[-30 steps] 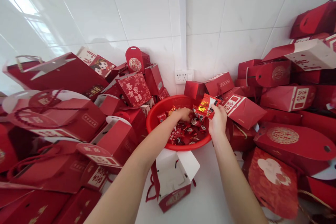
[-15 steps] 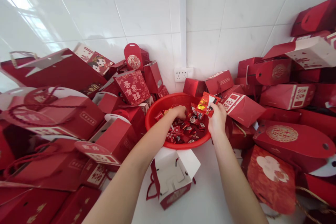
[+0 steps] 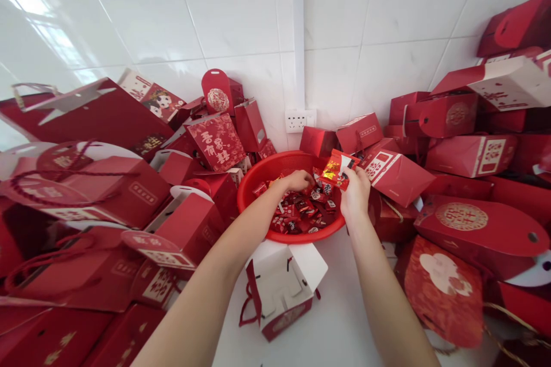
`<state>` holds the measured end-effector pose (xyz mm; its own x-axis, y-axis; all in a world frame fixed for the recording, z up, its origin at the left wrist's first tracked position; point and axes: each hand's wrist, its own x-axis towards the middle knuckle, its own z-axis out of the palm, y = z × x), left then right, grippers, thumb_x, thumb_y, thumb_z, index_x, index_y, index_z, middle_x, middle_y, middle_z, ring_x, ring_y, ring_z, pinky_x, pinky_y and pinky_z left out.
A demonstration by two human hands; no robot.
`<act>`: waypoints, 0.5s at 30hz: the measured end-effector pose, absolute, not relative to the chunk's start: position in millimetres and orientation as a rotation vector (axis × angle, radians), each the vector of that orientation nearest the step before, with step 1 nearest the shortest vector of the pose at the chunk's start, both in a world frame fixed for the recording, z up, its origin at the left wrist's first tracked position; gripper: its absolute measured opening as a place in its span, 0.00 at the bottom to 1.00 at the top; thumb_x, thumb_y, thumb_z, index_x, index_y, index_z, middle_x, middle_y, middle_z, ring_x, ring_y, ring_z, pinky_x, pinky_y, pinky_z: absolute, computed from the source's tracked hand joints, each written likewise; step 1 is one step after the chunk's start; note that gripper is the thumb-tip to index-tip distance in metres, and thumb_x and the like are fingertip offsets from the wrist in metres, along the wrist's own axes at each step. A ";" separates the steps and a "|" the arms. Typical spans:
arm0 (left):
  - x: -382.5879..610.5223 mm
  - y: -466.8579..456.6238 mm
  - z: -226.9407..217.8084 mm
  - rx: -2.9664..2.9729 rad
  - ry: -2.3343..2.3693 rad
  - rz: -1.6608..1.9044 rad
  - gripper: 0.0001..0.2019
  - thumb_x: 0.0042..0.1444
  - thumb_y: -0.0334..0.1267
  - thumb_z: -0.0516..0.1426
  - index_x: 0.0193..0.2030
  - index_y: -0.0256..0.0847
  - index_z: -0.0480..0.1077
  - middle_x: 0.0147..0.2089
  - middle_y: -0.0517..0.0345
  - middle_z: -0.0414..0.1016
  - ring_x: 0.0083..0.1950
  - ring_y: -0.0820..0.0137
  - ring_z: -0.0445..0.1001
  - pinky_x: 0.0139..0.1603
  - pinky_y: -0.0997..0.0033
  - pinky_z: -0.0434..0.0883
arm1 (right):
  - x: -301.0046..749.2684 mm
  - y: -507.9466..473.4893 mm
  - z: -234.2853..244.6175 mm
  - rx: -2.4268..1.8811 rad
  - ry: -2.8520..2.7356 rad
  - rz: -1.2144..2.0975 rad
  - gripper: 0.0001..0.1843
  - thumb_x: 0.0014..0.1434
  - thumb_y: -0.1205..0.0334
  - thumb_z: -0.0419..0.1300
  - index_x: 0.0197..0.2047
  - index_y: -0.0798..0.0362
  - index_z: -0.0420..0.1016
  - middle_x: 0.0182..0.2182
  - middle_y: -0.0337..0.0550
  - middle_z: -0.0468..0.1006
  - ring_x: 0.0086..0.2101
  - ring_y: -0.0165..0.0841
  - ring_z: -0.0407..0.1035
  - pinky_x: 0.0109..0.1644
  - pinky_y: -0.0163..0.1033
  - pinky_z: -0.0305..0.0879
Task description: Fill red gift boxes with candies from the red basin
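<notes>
"Left hand (image 3: 301, 181) has edged rightward inside the red basket (image 3: 246, 206) since the earlier frame; I can't tell whether it grips anything."

"And the packet (image 3: 338, 170)?"

"Above the basket's right rim, pinched in the right hand (image 3: 356, 190). Probably light, soft and slippery; best held by an edge."

"Surroundings?"

"White desk (image 3: 340, 304), open box (image 3: 282, 292) in front of the basket, tiled wall (image 3: 241, 6) behind."

Extends bare L arm (image 3: 224, 258) fwd, slanting up to the R. Shows back of L hand (image 3: 298, 181), w/ fingers (image 3: 308, 179) curled down & tips hard to make out. Angles bare R arm (image 3: 383, 281) fwd, slightly to the L. Pinches w/ R hand (image 3: 356, 190), near L hand & abt. level.
</notes>
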<state>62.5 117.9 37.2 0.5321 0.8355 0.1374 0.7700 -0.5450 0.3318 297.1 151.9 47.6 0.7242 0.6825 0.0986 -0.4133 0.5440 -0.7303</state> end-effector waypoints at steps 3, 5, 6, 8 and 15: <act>69.1 112.6 53.8 2.515 1.345 0.453 0.22 0.56 0.40 0.60 0.58 0.53 0.74 0.51 0.61 0.82 0.59 0.62 0.75 0.59 0.66 0.71 | 297.1 152.0 47.0 -0.750 -0.406 0.666 0.10 0.40 0.60 0.65 0.28 0.50 0.71 0.24 0.31 0.76 0.28 0.30 0.71 0.35 0.36 0.70; 76.6 107.3 70.5 2.463 1.296 0.552 0.21 0.61 0.41 0.55 0.62 0.56 0.71 0.51 0.62 0.82 0.61 0.64 0.75 0.61 0.65 0.71 | 296.9 151.9 47.1 -0.752 -0.410 0.665 0.10 0.40 0.60 0.65 0.28 0.50 0.71 0.24 0.31 0.76 0.28 0.30 0.71 0.35 0.36 0.70; 80.6 105.0 78.7 2.429 1.245 0.608 0.21 0.64 0.41 0.52 0.63 0.57 0.70 0.51 0.63 0.82 0.62 0.66 0.74 0.62 0.66 0.70 | 296.8 151.7 47.3 -0.752 -0.410 0.666 0.10 0.40 0.60 0.65 0.28 0.50 0.71 0.24 0.31 0.76 0.28 0.30 0.71 0.35 0.36 0.69; 86.5 102.6 89.7 2.396 1.176 0.680 0.22 0.66 0.41 0.49 0.65 0.59 0.67 0.52 0.64 0.82 0.64 0.68 0.73 0.63 0.67 0.70 | 296.4 151.2 47.9 -0.751 -0.409 0.669 0.10 0.40 0.60 0.65 0.28 0.50 0.71 0.23 0.30 0.76 0.28 0.30 0.71 0.34 0.36 0.69; 57.9 116.4 48.7 2.453 1.286 0.465 0.21 0.58 0.39 0.59 0.59 0.56 0.72 0.53 0.61 0.82 0.65 0.60 0.72 0.63 0.60 0.71 | 295.9 149.7 50.2 -0.752 -0.403 0.675 0.10 0.39 0.61 0.65 0.28 0.50 0.71 0.23 0.31 0.76 0.27 0.30 0.71 0.33 0.36 0.70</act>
